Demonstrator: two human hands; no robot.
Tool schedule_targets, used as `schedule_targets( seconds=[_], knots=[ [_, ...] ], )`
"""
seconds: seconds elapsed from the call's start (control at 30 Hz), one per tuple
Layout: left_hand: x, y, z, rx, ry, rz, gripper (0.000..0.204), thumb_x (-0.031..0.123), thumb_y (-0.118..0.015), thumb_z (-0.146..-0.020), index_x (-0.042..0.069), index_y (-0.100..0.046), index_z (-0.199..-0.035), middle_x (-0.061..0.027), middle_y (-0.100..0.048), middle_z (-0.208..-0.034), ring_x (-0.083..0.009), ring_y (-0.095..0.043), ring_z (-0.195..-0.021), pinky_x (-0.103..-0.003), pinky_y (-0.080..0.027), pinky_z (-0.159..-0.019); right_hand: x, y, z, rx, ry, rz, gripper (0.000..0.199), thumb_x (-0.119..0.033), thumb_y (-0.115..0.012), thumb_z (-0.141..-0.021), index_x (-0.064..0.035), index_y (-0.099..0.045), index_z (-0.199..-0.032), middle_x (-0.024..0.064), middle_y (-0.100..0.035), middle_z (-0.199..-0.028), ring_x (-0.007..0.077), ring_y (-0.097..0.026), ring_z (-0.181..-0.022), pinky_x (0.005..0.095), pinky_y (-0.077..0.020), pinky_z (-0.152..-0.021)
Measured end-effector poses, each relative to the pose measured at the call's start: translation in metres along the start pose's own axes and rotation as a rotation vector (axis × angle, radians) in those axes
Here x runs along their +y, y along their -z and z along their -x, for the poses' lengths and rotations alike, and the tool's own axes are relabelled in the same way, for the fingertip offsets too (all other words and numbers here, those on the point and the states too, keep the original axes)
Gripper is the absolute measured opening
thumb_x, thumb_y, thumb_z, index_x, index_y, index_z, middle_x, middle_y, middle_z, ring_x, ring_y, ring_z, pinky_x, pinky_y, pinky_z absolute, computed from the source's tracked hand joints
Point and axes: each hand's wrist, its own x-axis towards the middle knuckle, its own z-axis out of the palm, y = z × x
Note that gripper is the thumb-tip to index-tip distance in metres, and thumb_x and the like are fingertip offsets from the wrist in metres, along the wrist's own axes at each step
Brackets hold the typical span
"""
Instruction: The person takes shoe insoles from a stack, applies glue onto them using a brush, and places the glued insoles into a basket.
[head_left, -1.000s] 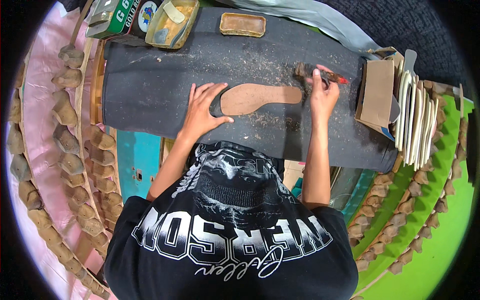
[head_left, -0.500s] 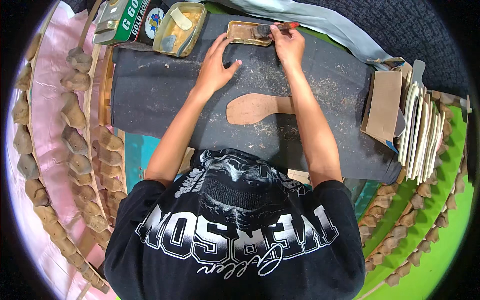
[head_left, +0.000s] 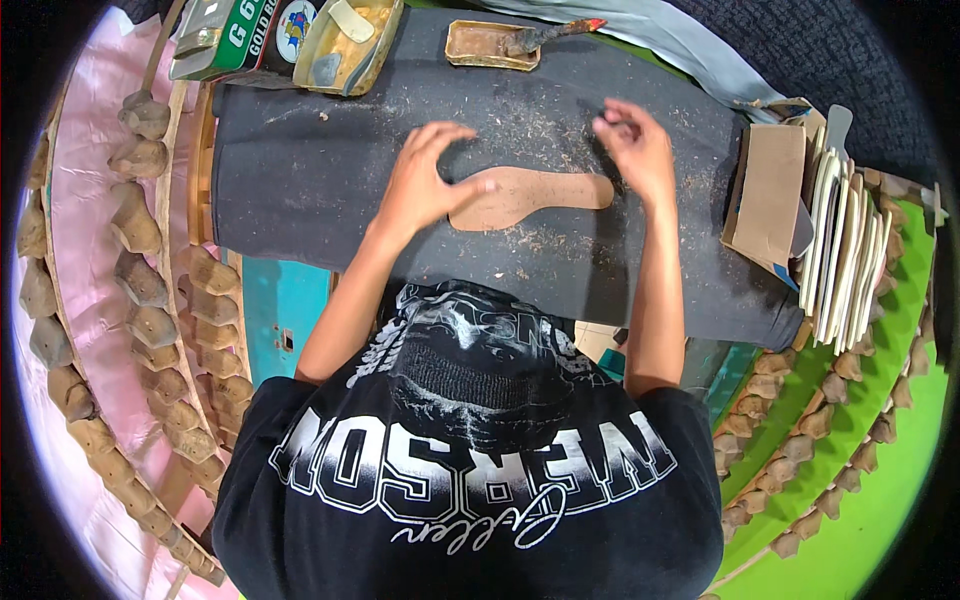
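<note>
A tan insole (head_left: 535,197) lies flat on the dark cloth, its wide end to the left and its narrow end to the right. My left hand (head_left: 425,178) is open beside the wide end; its thumb reaches over that edge, and I cannot tell whether it touches. Above and right of the narrow end, my right hand (head_left: 638,155) hovers empty, fingers loosely bent and apart, slightly blurred. Farther off, a brush (head_left: 555,36) with a dark handle and red tip rests with its bristle end in a shallow rectangular tray (head_left: 463,60).
The cloth-covered table (head_left: 330,190) carries scattered shavings. At the far left stand a second tray (head_left: 375,75) with yellowish paste and a spreader, and a green-and-black tin (head_left: 215,45). A cardboard box (head_left: 765,190) and stacked pale sheets (head_left: 840,260) stand right; racked wooden shoe lasts line both sides.
My right hand has let go of the brush, leaving it in the tray, and come back toward the insole's narrow end. My left hand has moved nearer, from the tray to the wide end.
</note>
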Motion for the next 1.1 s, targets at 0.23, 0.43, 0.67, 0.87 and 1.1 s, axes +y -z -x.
schedule_targets(
  seconds=[0.23,0.43,0.67,0.87,1.1],
  knots=[
    [0.01,-0.016,0.06,-0.077,0.077,-0.158,0.091,0.021,-0.099,-0.061,0.003,-0.061,-0.141,-0.0142,-0.057,-0.136,-0.0371,-0.055,-0.126,-0.046,-0.049,-0.111,0.011,0.009,0.098,-0.114,0.135,0.221,0.064,-0.004,-0.09,-0.076,-0.0057,-0.067,-0.136,0.0145,-0.068,-0.132,0.0321,-0.067,-0.114,0.0403,-0.0605,-0.087],
    [-0.005,-0.026,0.068,0.043,0.063,0.003,0.089,0.017,-0.099,-0.061,0.003,-0.061,-0.141,-0.0135,-0.063,-0.132,-0.0339,-0.061,-0.122,-0.043,-0.053,-0.107,0.012,-0.011,0.123,0.086,0.281,0.352,0.066,0.006,-0.086,-0.075,-0.011,-0.067,-0.137,0.0139,-0.066,-0.136,0.0324,-0.069,-0.114,0.0377,-0.0607,-0.089],
    [-0.022,-0.021,0.081,0.266,0.089,0.542,0.064,0.008,-0.097,-0.074,0.0,-0.064,-0.129,-0.017,-0.072,-0.132,-0.0201,-0.071,-0.115,-0.035,-0.06,-0.099,0.024,-0.019,0.132,0.206,0.083,-0.233,0.043,0.013,-0.075,-0.085,0.0016,-0.068,-0.125,0.0158,-0.071,-0.127,0.0239,-0.073,-0.112,0.0334,-0.061,-0.097],
    [-0.027,-0.01,0.095,0.442,0.167,0.889,0.026,0.01,-0.074,-0.102,-0.001,-0.063,-0.123,-0.0184,-0.073,-0.129,-0.0197,-0.07,-0.115,-0.033,-0.056,-0.101,0.025,-0.037,0.135,0.262,0.101,-0.562,0.024,0.012,-0.072,-0.093,0.005,-0.069,-0.116,0.0118,-0.07,-0.122,0.0172,-0.07,-0.109,0.0293,-0.0585,-0.098],
    [-0.018,-0.002,0.143,0.578,0.213,0.837,0.045,0.01,-0.073,-0.102,-0.001,-0.062,-0.143,-0.0151,-0.071,-0.131,-0.0175,-0.068,-0.117,-0.032,-0.055,-0.103,-0.006,-0.053,0.141,0.177,0.066,-0.531,0.022,0.005,-0.073,-0.097,0.0056,-0.07,-0.119,0.0101,-0.068,-0.121,0.0186,-0.069,-0.112,0.0314,-0.0579,-0.101]
  ],
)
